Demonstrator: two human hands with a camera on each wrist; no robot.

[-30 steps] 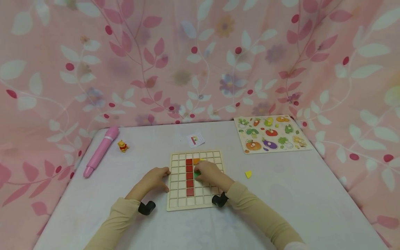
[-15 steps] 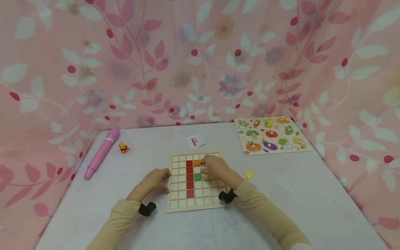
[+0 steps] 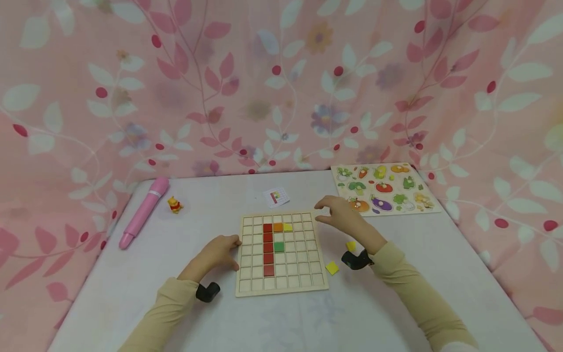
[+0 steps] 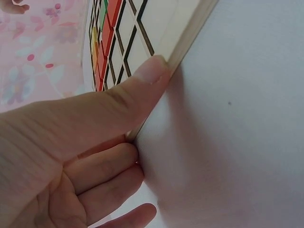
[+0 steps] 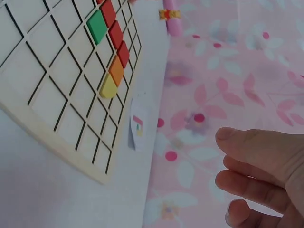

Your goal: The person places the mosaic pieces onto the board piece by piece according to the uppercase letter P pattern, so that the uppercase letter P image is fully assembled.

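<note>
A wooden grid board (image 3: 299, 282) lies on the table. Its cells hold a column of several red squares (image 3: 268, 247), an orange square (image 3: 278, 227), a green square (image 3: 279, 247) and a yellow piece with a rounded corner (image 5: 109, 89). At the board's left edge rests my left hand (image 3: 216, 255), thumb and forefinger spread apart; the left wrist view shows the thumb (image 4: 149, 71) touching the rim. My right hand (image 3: 345, 215) hovers beyond the board's right edge, holding nothing, its thumb and fingers apart. Two loose yellow pieces lie right of the board, one (image 3: 332, 268) nearer it, another (image 3: 350, 246) beside my right wrist.
Behind the board lies a small printed card (image 3: 276, 197) with a coloured pattern. A vegetable puzzle board (image 3: 387, 188) sits at the back right. To the left are a pink pen-shaped stick (image 3: 144, 212) and a small yellow bear figure (image 3: 174, 205). Flowered cloth hangs behind.
My right hand has let go of the yellow piece beside the orange square and moved off the board to the right. The nearer loose yellow piece has come into view. My left hand stays put.
</note>
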